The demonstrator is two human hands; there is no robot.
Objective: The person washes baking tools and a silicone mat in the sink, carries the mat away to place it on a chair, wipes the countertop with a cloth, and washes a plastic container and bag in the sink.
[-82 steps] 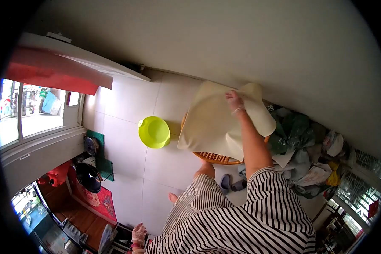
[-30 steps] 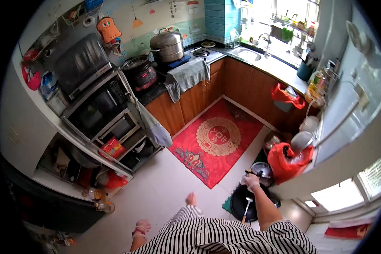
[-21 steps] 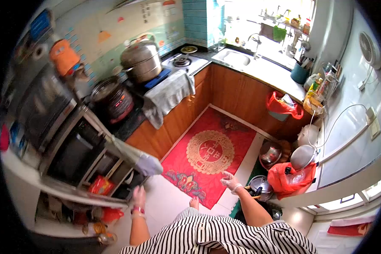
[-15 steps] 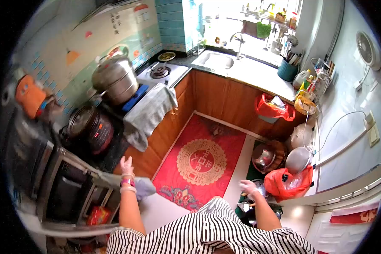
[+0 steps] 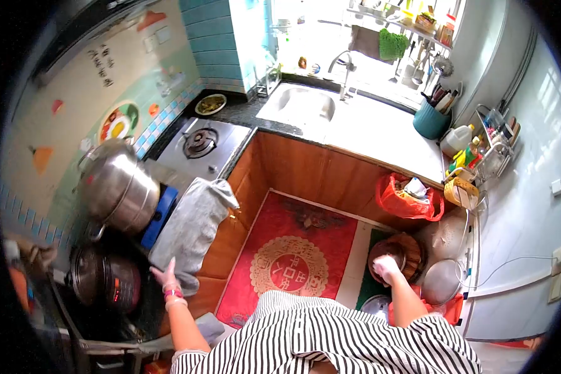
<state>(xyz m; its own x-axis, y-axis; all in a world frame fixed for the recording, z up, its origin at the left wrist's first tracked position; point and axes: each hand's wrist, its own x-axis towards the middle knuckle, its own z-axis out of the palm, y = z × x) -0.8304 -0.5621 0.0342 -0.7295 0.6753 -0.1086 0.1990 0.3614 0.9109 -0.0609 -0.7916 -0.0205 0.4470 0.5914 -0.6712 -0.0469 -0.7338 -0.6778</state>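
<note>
My left hand [image 5: 167, 278], in a clear glove with a pink band at the wrist, is at the counter's edge beside the grey cloth [image 5: 190, 227]. Its fingers are apart and nothing shows in them. My right hand [image 5: 386, 268], gloved too, hangs in front of the pots on the floor at the right. It is blurred, so its fingers cannot be made out. To the left, a large steel steamer pot [image 5: 119, 186] stands near a dark electric cooker [image 5: 106, 278] with red lit digits.
A sink [image 5: 302, 105] lies under the window, with a gas burner [image 5: 200, 143] and a plate of food [image 5: 210, 105] to its left. A red bag [image 5: 408, 196] hangs on the cabinet front. The red mat [image 5: 262, 249] covers floor ahead.
The view has turned from a room with a green basin and covered chair to the kitchen, then moved closer to the sink and stove. My left hand has risen to the counter's edge.
</note>
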